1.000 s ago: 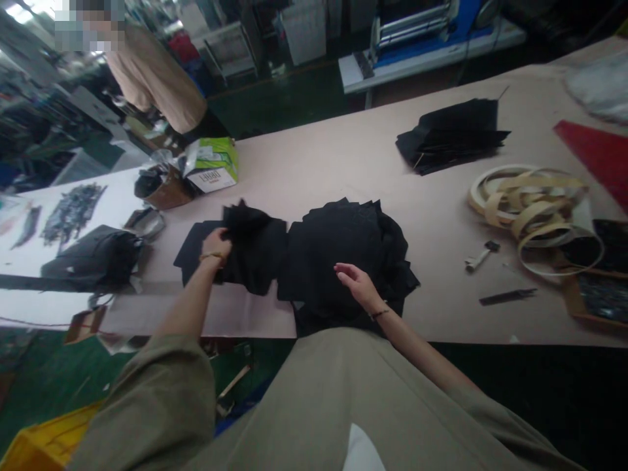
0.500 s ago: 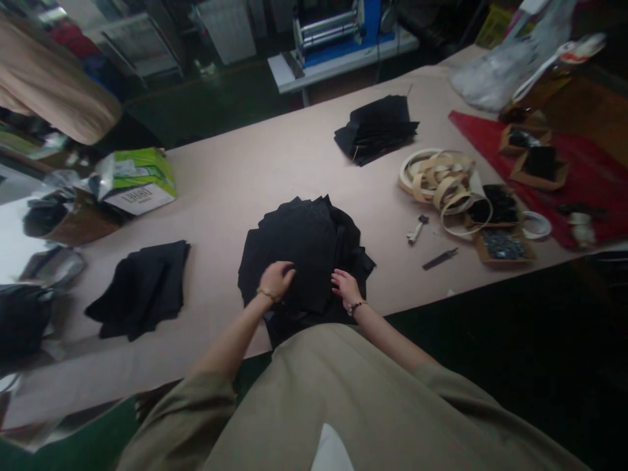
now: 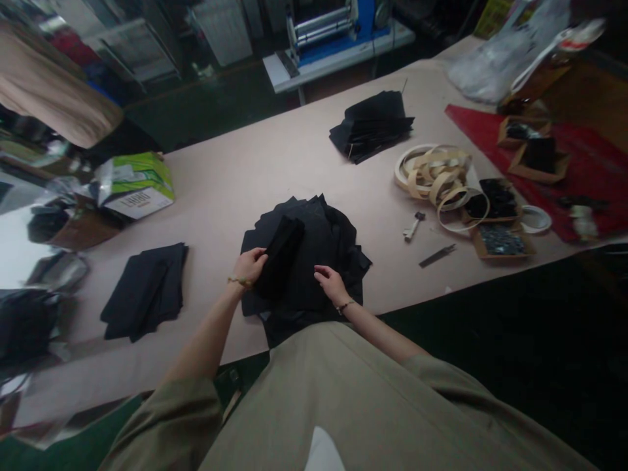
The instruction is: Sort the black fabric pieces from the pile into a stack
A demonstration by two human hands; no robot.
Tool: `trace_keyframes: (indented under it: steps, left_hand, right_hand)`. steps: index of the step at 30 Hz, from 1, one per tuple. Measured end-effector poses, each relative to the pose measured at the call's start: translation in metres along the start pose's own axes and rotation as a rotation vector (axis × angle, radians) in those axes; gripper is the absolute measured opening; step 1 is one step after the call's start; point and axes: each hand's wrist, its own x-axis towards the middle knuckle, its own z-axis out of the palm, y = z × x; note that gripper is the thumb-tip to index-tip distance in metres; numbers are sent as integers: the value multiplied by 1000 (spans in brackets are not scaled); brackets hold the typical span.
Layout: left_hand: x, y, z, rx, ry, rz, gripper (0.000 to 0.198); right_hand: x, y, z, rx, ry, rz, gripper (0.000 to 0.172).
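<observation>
My left hand (image 3: 250,266) grips the edge of a folded strip of black material (image 3: 280,255), which stands partly raised on the pile. A wide, loose pile of black fabric-like pieces (image 3: 307,261) lies in front of me on the pale pink table (image 3: 255,157). My right hand (image 3: 331,284) rests on the pile's near side, fingers slightly apart, holding nothing. To the left lies a flatter black stack (image 3: 144,291). The pile's lower layers are hidden.
Farther along the table are a black stack (image 3: 371,124), pale coiled strips (image 3: 434,176), a small hammer (image 3: 413,226), and a flat blade (image 3: 436,256). Trays sit on a red sheet (image 3: 495,144) at right. A green-and-white box (image 3: 135,186) stands at the left edge.
The black bundle beside the pile now lies as a separate stack farther left. My left hand has moved to the pile's left edge and holds a folded strip. The view has swung, shifting the table.
</observation>
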Motion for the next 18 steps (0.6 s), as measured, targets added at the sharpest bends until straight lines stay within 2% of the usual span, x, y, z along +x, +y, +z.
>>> trace_keyframes:
  steps: [1, 3, 6, 9, 11, 13, 15, 18]
  left_hand:
    - [3, 0, -7, -9, -43, 16, 26]
    - [2, 8, -3, -86, -120, 7, 22]
    - [-12, 29, 36, -309, -228, -159, 24]
    - [-31, 44, 78, -599, -335, -419, 29]
    - [-41, 48, 91, -752, -353, -521, 29]
    - [-46, 48, 94, -790, -332, -543, 29]
    - [-45, 46, 88, -742, -304, -542, 31]
    - [-34, 33, 57, -687, -215, -561, 28]
  right_hand:
    - [1, 0, 1, 13, -3, 33, 29]
    - [3, -2, 5, 62, -33, 85, 31]
    - [7, -4, 14, 170, -83, 145, 36]
    - [11, -4, 20, 195, -7, 217, 33]
    - [12, -2, 20, 200, 46, 240, 27]
    - [12, 0, 19, 256, 24, 253, 21]
    - [11, 2, 17, 334, -14, 292, 17]
    - [11, 6, 12, 372, 15, 361, 14]
